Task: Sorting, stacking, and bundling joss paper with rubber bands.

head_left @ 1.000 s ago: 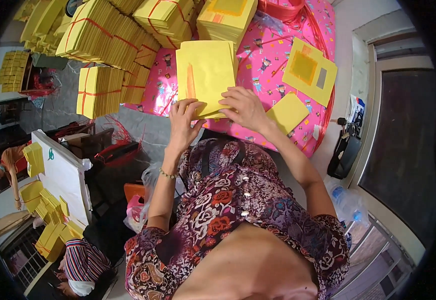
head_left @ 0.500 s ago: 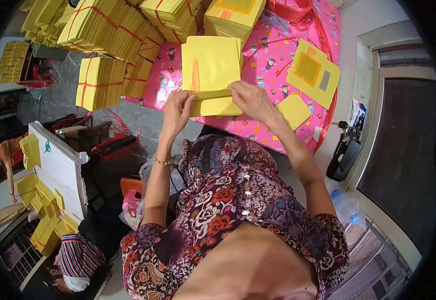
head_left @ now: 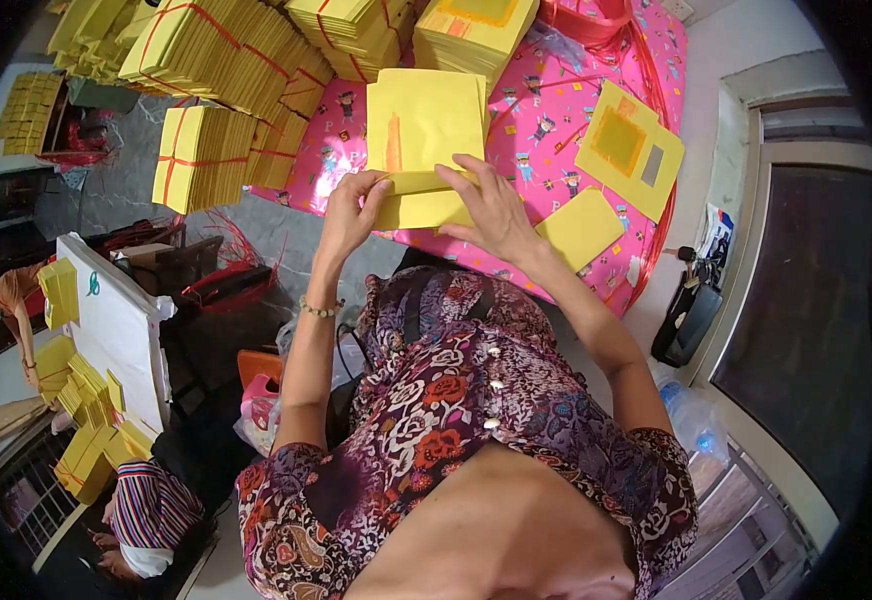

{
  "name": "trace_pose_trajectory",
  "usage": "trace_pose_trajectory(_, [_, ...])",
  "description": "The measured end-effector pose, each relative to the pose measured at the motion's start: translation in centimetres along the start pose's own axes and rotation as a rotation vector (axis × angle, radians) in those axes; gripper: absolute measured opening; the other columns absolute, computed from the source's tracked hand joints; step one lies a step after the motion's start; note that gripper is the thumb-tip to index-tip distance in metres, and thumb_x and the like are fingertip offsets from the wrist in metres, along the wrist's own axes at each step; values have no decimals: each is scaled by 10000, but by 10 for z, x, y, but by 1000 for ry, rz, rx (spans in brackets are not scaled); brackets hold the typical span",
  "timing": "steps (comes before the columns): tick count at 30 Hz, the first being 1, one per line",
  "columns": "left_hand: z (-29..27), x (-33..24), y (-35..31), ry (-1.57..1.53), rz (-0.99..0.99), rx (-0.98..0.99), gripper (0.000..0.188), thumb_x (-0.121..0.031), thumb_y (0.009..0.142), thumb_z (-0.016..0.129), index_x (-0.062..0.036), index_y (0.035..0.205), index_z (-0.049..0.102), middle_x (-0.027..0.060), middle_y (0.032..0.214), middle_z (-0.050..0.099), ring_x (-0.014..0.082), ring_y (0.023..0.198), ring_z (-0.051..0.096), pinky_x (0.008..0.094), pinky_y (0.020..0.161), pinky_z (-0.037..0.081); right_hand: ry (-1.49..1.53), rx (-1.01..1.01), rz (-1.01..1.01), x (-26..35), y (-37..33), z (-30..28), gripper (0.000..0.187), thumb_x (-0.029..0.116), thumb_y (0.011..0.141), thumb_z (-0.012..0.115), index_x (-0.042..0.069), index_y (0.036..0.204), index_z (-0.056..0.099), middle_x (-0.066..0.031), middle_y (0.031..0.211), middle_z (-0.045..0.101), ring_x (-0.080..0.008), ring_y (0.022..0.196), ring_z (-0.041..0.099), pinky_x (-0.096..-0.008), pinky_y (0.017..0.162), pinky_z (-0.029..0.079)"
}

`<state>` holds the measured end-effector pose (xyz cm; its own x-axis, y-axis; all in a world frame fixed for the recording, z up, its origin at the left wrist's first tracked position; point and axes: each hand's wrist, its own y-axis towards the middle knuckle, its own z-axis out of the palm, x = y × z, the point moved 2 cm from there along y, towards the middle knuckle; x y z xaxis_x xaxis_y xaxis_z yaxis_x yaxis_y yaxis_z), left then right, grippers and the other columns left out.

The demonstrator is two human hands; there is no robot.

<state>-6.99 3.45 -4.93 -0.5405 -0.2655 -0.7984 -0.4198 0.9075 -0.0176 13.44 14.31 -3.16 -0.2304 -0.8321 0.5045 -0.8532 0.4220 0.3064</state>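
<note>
A yellow paper sheet [head_left: 421, 212] with a folded-over strip lies at the near edge of the pink-covered table, in front of a flat yellow paper pile [head_left: 431, 115] with an orange mark. My left hand [head_left: 354, 208] pinches the left end of the fold between thumb and fingers. My right hand [head_left: 496, 215] lies over the right end, its fingers spread and the index finger reaching across the fold. Just right of that hand is a loose yellow piece with rounded corners [head_left: 584, 228]. Farther right rest yellow sheets [head_left: 621, 165] with an orange square and a grey patch.
Stacks of yellow paper [head_left: 206, 155] tied with red string line the table's far left side. Red string [head_left: 646, 70] runs down its right edge. At the left, a person in a striped top [head_left: 156, 505] and another person [head_left: 16, 300] are near a white board [head_left: 116, 330].
My right hand has lifted its pinch from the fold's right end and shifted left, fingers now spread over the paper. My left hand keeps its hold.
</note>
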Motion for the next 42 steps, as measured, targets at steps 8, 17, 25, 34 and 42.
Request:
trace_pose_trajectory(8, [-6,4,7,-37,40,160,286,-245,918,542,8,990,654,129,800,631,239,783,577,351,714,452,196,-31,42,2,11,-5,516,267,727,744,141,1188,549,-128,1174,442,-301,977,576,-412,786,515])
trace_pose_trajectory(17, [-15,-5,-2,-201,162,294,338,-153,828,668,-68,1149,605,67,1034,601,182,976,548,319,859,442,277,-61,104,-1,17,-1,228,204,805,682,80,989,632,-73,934,580,-260,814,634,-355,693,522])
trace_pose_trajectory(25, [-9,2,1,-182,63,221,298,-128,807,687,-61,1091,628,41,975,618,156,950,559,308,853,454,340,-5,170,-8,23,2,121,154,851,639,39,886,650,-98,840,634,-254,784,644,-337,674,501])
trace_pose_trajectory(34, [-7,16,3,-221,-30,165,212,-227,865,646,-37,958,670,46,832,590,141,796,519,285,731,437,416,99,93,-25,29,-7,245,145,839,651,41,1057,608,-120,930,639,-258,885,646,-339,745,507])
trace_pose_trajectory(42, [-7,17,4,-213,-29,175,201,-219,868,641,-44,962,672,41,841,594,140,805,513,279,731,434,431,183,166,-25,19,-23,387,188,797,710,53,1131,568,-99,993,614,-231,903,628,-331,763,502])
